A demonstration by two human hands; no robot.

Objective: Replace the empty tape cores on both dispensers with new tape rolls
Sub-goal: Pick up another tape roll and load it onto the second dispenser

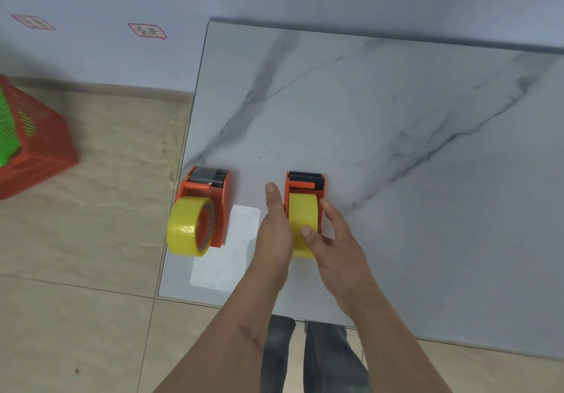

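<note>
Near the lower centre of the frame, the right-hand orange tape dispenser [305, 192] stands on the marble-patterned table [396, 148] with a yellow tape roll [303, 221] seated in it, its axle running left to right and its cutter pointing toward the top of the frame. The left hand [274, 227] lies flat against the roll's left face, fingers straight, while the right hand [332, 240] cups the right side, thumb resting on the roll's tread. To the lower left, the other dispenser [210, 197] already carries its own yellow roll [190, 227], so the next move likely centres between the two palms.
</note>
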